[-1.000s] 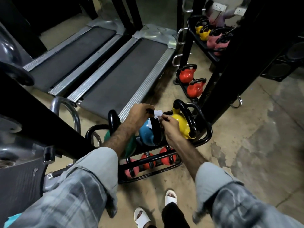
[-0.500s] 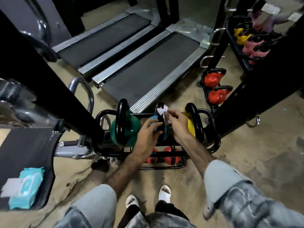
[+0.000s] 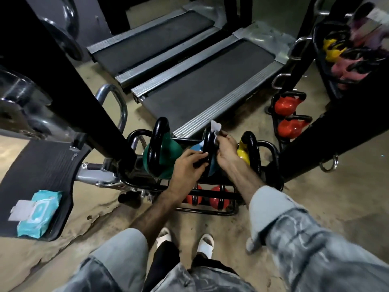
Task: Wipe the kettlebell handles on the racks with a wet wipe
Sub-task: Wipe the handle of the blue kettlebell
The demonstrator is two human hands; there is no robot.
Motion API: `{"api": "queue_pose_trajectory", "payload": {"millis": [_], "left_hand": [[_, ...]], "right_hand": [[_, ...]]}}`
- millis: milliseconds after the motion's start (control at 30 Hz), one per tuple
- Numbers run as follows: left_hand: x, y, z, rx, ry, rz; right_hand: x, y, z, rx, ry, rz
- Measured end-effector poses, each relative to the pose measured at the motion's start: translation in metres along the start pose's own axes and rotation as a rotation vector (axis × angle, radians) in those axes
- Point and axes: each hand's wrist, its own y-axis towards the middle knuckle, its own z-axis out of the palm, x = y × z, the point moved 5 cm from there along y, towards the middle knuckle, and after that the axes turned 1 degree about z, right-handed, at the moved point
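Gym floor, low rack (image 3: 271,147) | right hand (image 3: 226,150) pinching wet wipe (image 3: 214,129) around blue kettlebell handle (image 3: 208,142); left hand (image 3: 189,165) gripping handle lower | next: probably yellow kettlebell (image 3: 243,152)

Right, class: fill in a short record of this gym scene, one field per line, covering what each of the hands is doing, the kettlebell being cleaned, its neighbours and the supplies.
right hand: pinches the wet wipe against the black handle
left hand: holds the lower part of the same handle
kettlebell being wiped: blue kettlebell, middle of the top row
neighbours: green kettlebell to its left, yellow kettlebell to its right
lower row: small red kettlebells
supplies: wipe pack on a black pad
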Motion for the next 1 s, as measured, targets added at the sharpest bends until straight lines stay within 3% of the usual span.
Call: {"api": "queue_pose_trajectory", "payload": {"millis": [133, 267, 400, 533, 633, 733, 833, 900, 1000], "left_hand": [[0.002, 0.001, 0.001, -0.006, 0.007, 0.006], [0.003, 0.001, 0.002, -0.050, 0.008, -0.011], [0.010, -0.006, 0.011, -0.019, 0.014, 0.013], [0.006, -0.012, 0.019, 0.089, 0.172, 0.193], [0.003, -0.015, 0.022, 0.176, 0.279, 0.271], [0.004, -0.012, 0.021, 0.204, 0.326, 0.295], [0.014, -0.009, 0.027, 0.229, 0.337, 0.263], [0.021, -0.007, 0.032, 0.259, 0.291, 0.243], [0.031, -0.004, 0.041, 0.275, 0.290, 0.241]], "right_hand": [[0.011, 0.002, -0.001, -0.029, -0.195, -0.139], [0.019, -0.028, -0.014, 0.032, -0.763, -0.564], [0.051, -0.034, 0.014, 0.219, -1.148, -0.916], [0.074, -0.007, 0.058, 0.429, -1.616, -1.028], [0.059, -0.016, 0.081, 0.848, -2.072, -1.204], [0.047, -0.017, 0.090, 1.154, -2.274, -0.975], [0.063, -0.022, 0.108, 1.083, -2.499, -0.815], [0.073, -0.018, 0.119, 0.984, -2.600, -0.818], [0.066, 0.025, 0.118, 0.961, -2.614, -0.799]]}}
